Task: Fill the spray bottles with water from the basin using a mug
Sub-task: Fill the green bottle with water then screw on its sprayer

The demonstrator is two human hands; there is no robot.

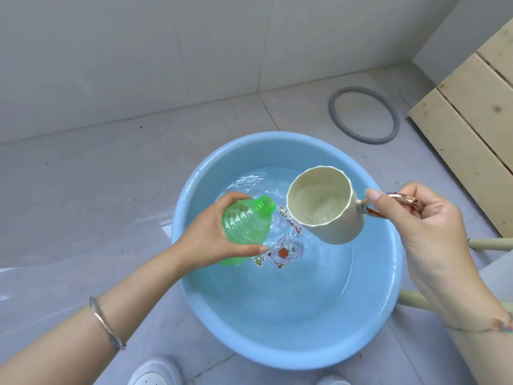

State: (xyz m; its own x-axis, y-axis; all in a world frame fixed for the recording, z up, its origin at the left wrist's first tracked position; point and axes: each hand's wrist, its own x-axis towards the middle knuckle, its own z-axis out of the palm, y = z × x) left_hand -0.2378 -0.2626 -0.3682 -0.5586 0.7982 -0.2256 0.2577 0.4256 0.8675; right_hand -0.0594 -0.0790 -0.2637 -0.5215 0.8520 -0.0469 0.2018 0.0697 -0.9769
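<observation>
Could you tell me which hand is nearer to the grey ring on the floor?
Right. The right hand, holding the mug, is just this side of the ring; the left hand, gripping the bottle, is farther left.

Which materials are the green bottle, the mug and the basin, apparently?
The green bottle looks like translucent ribbed plastic; light passes through. The mug seems glazed cream ceramic, its handle shiny coppery metal or plating. The basin is probably plastic: smooth, uniform pale blue.

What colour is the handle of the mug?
Shiny copper-pink, on the cream mug's handle; seen in the head view.
</observation>
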